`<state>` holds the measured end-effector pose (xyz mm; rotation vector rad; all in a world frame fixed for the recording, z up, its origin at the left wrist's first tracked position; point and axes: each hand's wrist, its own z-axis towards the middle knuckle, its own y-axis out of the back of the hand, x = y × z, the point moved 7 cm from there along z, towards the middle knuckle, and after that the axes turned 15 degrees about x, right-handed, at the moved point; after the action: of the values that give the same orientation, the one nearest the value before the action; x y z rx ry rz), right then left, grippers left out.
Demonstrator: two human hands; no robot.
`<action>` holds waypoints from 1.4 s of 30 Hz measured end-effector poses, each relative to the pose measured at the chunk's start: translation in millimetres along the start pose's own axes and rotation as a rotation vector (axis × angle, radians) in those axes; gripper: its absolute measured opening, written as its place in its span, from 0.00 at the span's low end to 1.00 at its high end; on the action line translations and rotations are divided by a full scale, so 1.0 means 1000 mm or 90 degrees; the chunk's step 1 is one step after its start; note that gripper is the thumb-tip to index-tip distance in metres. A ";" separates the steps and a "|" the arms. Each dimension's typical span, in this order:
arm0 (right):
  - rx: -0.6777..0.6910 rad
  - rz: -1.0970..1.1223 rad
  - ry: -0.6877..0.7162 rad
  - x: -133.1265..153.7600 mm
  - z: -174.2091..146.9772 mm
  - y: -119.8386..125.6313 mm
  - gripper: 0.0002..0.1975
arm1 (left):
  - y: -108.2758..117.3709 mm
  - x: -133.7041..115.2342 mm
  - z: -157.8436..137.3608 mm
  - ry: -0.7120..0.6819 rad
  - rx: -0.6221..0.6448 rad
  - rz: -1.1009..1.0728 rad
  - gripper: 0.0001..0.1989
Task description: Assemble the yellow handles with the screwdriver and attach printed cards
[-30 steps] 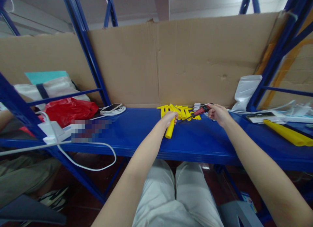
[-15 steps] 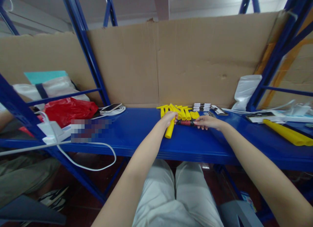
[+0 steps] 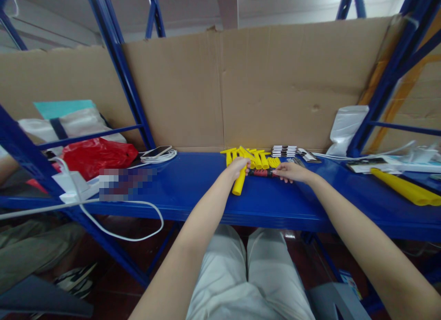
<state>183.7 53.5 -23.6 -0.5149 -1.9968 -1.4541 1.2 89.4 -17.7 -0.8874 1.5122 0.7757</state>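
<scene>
Head view, just right of frame centre: left hand (image 3: 241, 166) encloses a yellow handle (image 3: 238, 186), right hand (image 3: 288, 172) pinches a red screwdriver (image 3: 261, 173) by its end; a loose left grip might let the handle twist.

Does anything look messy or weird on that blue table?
One thing: a white cable hangs in a loop over the table's front edge, where it might snag; the cord by the phone is coiled. The yellow tube and screwdriver show nothing odd.
</scene>
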 end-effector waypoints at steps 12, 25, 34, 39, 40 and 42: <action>-0.066 -0.176 -0.006 -0.005 0.001 0.018 0.11 | -0.001 0.000 0.001 0.002 0.009 -0.003 0.09; -0.106 -0.375 -0.258 -0.072 0.018 0.049 0.26 | -0.001 0.000 0.001 0.001 0.005 -0.002 0.08; -0.195 -0.390 -0.216 -0.094 0.031 0.062 0.28 | 0.000 0.000 0.001 -0.004 -0.003 0.004 0.08; -0.196 -0.371 -0.202 -0.106 0.034 0.067 0.31 | 0.000 0.000 0.001 -0.009 -0.002 0.004 0.08; -0.192 -0.365 -0.195 -0.106 0.035 0.067 0.32 | 0.000 0.000 0.001 -0.008 -0.002 0.005 0.08; -0.187 -0.353 -0.187 -0.106 0.036 0.066 0.32 | 0.000 0.000 0.001 -0.007 -0.003 0.007 0.08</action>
<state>294.7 113.5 -55.5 -0.3178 -2.2824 -2.1341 2.2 90.3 -17.9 -0.8780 1.5067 0.7918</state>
